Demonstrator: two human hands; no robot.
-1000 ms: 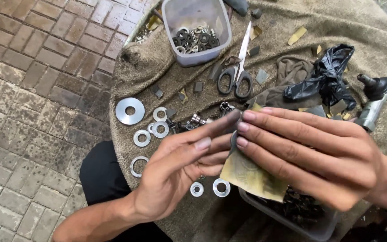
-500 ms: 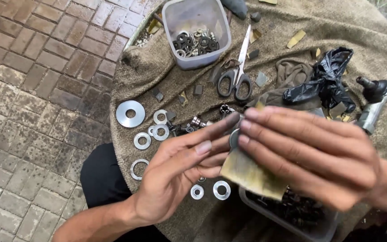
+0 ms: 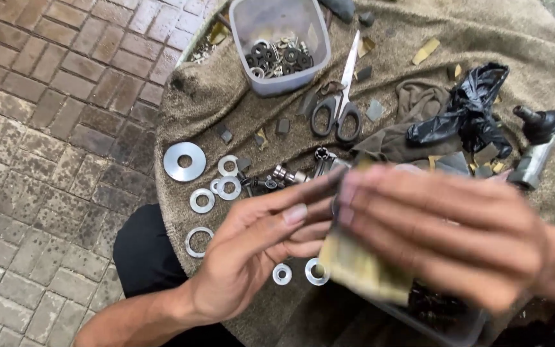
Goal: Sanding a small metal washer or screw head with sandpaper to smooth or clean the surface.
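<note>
Left hand [image 3: 255, 254] palm up, fingers extended toward right, fingertips meeting ring-shaped part at centre; grip loosely closed on it. Right hand [image 3: 444, 234] blurred, fingers pressed flat over olive abrasive sheet [image 3: 361, 273], sheet pinned against ring-shaped part [image 3: 336, 204]. Part mostly hidden between both sets of fingertips. Loose washers [image 3: 216, 186] on brown towel [image 3: 245, 96] just left of hands. Scissors [image 3: 338, 106] and clear tub [image 3: 284, 45] beyond.

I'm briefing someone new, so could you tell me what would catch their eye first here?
First, the two hands low in the middle: the left hand and the blurred right hand meet over a yellowish sheet. Next, silver washers lie on the brown cloth to the left, with black-handled scissors beyond.
</note>
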